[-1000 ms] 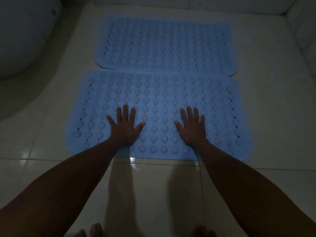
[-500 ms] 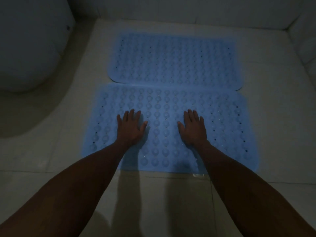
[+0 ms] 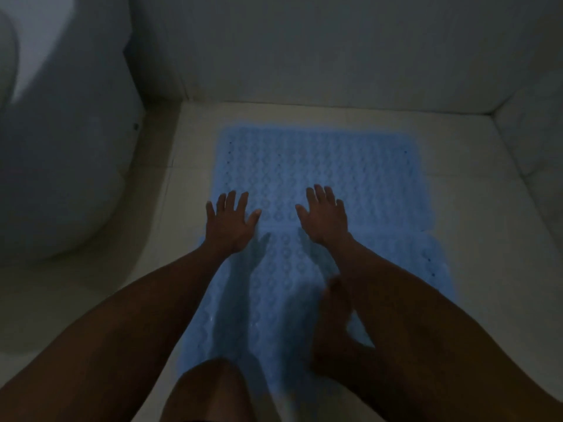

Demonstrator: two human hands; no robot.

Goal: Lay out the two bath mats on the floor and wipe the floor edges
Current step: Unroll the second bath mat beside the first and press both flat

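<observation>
Two blue bath mats are shown flat on the tiled floor [image 3: 475,178], the far mat [image 3: 320,166] edge to edge with the near mat [image 3: 274,300]. The left hand [image 3: 229,222] and right hand [image 3: 323,216] are spread over the seam, each grip fully open, nothing held; contact cannot be told. A bare foot [image 3: 333,324] is placed on the near mat. Laying out is judged complete; wiping of floor edges remains, and no cloth is visible.

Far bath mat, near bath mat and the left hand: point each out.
far bath mat [image 3: 350,166], head view, bare studded middle
near bath mat [image 3: 283,284], head view, patch between the forearms
left hand [image 3: 230,223], head view, back of the hand
</observation>
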